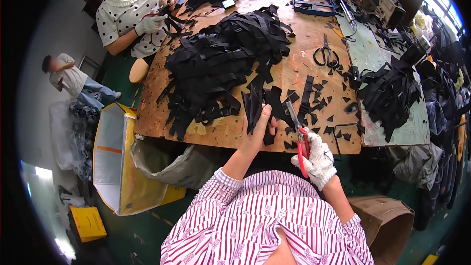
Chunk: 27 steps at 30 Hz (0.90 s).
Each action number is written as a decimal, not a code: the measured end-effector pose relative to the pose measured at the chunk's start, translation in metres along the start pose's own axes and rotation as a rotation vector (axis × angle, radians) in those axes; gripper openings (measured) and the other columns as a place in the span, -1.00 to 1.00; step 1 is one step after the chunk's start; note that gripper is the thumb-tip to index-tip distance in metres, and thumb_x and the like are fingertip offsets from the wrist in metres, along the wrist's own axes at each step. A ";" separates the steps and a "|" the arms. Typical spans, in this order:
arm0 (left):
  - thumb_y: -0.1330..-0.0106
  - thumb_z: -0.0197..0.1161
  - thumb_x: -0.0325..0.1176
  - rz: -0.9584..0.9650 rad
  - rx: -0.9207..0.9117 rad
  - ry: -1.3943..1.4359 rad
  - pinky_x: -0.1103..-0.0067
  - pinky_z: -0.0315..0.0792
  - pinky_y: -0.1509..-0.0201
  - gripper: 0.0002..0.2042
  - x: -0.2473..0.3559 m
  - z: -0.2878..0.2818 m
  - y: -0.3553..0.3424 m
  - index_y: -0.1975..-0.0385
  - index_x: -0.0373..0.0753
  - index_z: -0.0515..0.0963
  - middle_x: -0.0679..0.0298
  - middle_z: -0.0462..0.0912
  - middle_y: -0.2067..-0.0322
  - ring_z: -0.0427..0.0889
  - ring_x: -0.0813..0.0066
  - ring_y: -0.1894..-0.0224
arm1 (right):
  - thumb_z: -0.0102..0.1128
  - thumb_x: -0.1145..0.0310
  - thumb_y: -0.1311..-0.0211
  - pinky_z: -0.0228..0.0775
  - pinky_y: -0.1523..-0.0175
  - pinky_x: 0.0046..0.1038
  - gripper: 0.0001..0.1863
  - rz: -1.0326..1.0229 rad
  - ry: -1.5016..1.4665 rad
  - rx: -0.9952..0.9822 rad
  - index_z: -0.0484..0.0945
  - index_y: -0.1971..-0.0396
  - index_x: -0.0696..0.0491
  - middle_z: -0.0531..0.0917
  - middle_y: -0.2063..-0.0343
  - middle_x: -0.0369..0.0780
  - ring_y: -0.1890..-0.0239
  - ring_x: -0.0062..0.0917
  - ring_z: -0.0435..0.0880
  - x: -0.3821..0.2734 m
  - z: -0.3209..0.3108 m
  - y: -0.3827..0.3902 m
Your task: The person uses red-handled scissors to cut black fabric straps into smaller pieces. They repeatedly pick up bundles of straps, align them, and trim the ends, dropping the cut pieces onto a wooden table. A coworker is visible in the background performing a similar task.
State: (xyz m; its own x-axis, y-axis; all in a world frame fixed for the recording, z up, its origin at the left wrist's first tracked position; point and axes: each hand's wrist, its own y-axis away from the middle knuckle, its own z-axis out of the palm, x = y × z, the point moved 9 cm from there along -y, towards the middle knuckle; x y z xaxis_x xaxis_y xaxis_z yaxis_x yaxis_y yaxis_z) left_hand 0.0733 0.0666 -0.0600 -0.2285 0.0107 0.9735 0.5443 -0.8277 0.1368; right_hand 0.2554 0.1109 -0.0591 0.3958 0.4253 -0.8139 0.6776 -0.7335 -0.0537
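My bare left hand [260, 122] grips a bunch of black webbing strips [251, 110] standing up at the wooden table's [147, 122] near edge. Just right of it, my right hand [316, 159], in a white knit glove, holds red-handled scissors [296, 121] with the blades pointing up-left, close to the strips. A large pile of black straps [216, 64] lies behind my left hand, and small black triangular offcuts [328, 118] are scattered to the right. Black scissors [326, 56] lie farther back among offcuts.
A gloved co-worker [127, 14] handles straps at the back left; another person [66, 73] is beyond. More straps [387, 93] cover a pale board at right. A blue tray [312, 2] sits at back. A yellow bin [112, 157], sack [167, 167] and cardboard box [385, 216] flank me below.
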 end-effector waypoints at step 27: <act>-0.31 0.11 -0.43 0.119 -0.090 -0.288 0.69 0.22 0.64 -0.81 0.006 0.014 0.009 0.56 -0.22 0.35 0.46 0.33 0.72 0.33 0.74 0.69 | 0.39 0.19 0.11 0.40 0.24 -0.34 -0.35 0.071 -0.154 -0.050 0.29 0.05 0.14 0.56 0.43 -0.12 0.39 -0.25 0.58 0.009 0.017 -0.005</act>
State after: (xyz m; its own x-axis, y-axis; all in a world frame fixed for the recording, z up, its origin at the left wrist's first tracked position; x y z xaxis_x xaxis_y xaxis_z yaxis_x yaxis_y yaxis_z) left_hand 0.0881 0.0669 -0.0508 0.0775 0.0585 0.9953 0.4769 -0.8788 0.0145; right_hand 0.2452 0.1092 -0.0757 0.3465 0.2842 -0.8939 0.6827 -0.7300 0.0325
